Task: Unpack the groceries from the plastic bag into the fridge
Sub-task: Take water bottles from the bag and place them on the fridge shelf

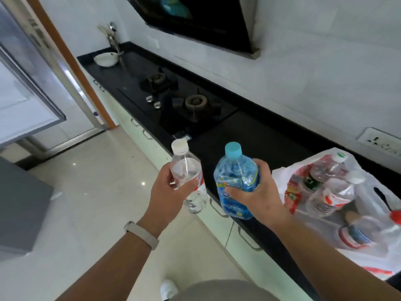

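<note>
My left hand [168, 190] grips a clear water bottle [191, 177] with a white cap and a red and white label, held over the floor beside the counter edge. A blue bottle [235, 181] with a turquoise cap is in my right hand [255, 192], above the counter's front edge. On the black counter at the right lies the white and red plastic bag [373, 216], open, with several more bottles inside. The fridge [23, 88] stands at the far left; I cannot tell whether its door is open.
A gas hob [180, 98] with two burners is set in the black counter [267, 140], a white bowl [106, 59] and tap at its far end. A range hood [201, 20] hangs above. A grey box [19, 209] stands at lower left on the tiled floor.
</note>
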{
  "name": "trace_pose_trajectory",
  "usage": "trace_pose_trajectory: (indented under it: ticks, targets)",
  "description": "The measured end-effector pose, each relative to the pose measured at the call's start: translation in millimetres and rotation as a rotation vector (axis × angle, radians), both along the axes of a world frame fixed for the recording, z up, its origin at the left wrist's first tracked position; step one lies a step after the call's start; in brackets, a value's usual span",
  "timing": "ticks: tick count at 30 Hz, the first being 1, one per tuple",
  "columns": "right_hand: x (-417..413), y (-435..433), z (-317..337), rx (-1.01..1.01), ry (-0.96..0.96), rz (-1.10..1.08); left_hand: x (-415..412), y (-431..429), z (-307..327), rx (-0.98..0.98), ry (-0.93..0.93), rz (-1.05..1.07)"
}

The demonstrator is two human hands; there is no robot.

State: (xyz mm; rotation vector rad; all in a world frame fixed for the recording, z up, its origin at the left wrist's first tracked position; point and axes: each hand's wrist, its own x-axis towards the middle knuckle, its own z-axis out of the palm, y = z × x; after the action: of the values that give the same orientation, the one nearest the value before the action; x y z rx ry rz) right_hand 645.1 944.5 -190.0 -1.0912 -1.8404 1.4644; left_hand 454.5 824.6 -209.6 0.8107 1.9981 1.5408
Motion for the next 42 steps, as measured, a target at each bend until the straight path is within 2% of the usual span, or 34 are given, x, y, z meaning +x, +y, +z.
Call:
trace_pose_trajectory:
  ticks: [13, 23, 31, 42]
  targets:
    - [-236, -81, 4, 0.021, 0.004, 0.198, -203, -121, 1, 0.048, -0.032, 0.213]
    - [-368, -118, 8, 0.041, 0.026, 0.438, -295, -192, 0, 0.035, -0.027, 0.473]
    - [-466, -104, -10, -0.007, 0.038, 0.587, -356, -196, -18, -0.042, -0.021, 0.645]
    - [-638, -25, -12, -0.051, 0.066, 0.837, -479, -129, 5, -0.130, 0.039, 0.869]
